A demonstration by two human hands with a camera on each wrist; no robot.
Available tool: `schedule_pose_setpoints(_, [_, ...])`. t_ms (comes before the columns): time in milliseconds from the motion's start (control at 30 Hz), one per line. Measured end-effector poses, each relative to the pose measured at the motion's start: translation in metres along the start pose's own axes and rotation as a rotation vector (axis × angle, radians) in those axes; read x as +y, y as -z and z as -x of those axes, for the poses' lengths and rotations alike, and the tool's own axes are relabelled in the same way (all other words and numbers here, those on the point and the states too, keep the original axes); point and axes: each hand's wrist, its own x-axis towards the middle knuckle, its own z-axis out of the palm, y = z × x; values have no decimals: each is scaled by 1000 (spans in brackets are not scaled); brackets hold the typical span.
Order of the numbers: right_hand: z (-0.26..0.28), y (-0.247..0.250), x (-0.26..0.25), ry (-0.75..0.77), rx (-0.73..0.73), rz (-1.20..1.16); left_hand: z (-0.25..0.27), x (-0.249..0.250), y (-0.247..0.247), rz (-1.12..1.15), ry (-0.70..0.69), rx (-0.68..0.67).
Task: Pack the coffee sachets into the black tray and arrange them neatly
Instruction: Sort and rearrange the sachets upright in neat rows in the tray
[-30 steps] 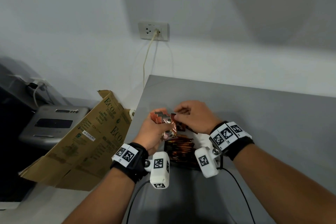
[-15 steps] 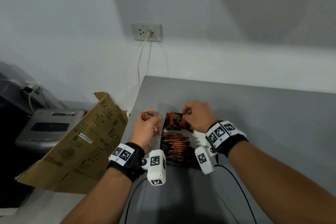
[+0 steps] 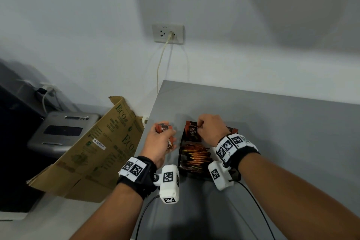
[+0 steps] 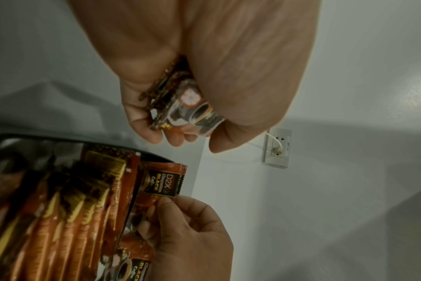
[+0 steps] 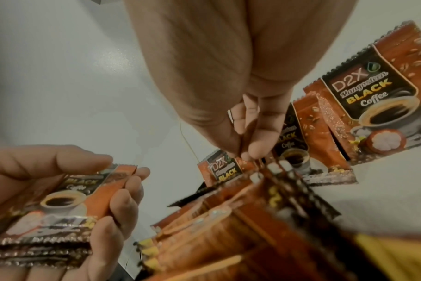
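Observation:
A black tray (image 3: pixel 180 154) on the grey table holds a row of orange-brown coffee sachets (image 3: pixel 196 157) standing on edge. My right hand (image 3: pixel 200 125) pinches the top of one sachet (image 3: pixel 191 132) upright at the tray's far end; the pinched sachet (image 4: pixel 161 182) also shows in the left wrist view. Left of the tray, my left hand (image 3: pixel 167 132) grips a small stack of sachets (image 3: pixel 164 128), seen close as the stack (image 5: pixel 67 199) in the right wrist view. Loose sachets (image 5: pixel 385 95) lie flat on the table beyond the tray, to its right.
The table's left edge (image 3: pixel 153 107) runs just left of my left hand. Beyond it a flattened cardboard box (image 3: pixel 93 148) leans by a grey machine (image 3: pixel 62 130). A wall socket (image 3: pixel 168 33) with a cable is behind. Wrist-camera cables trail toward me.
My hands have parted. The right hand drew one sachet off the stack and lowered it to the tray's far end. The left hand moved left and down with the stack.

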Motion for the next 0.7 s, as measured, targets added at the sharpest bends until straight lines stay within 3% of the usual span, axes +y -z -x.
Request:
schedule_pose_setpoints(233, [10, 27, -2, 32, 62, -121, 2, 4, -11, 39, 35, -105])
schedule_pose_setpoints(367, [26, 44, -13, 72, -78, -412, 4, 4, -28, -2, -19, -196])
schedule_pose_setpoints(467, [34, 49, -14, 93, -67, -464, 4, 3, -39, -20, -51, -251])
schedule_pose_setpoints(600, [36, 61, 6, 16, 43, -486, 4, 5, -38, -48, -53, -205])
schedule_pose_setpoints(700, [33, 67, 30, -67, 102, -327, 1, 3, -29, -18, -24, -101])
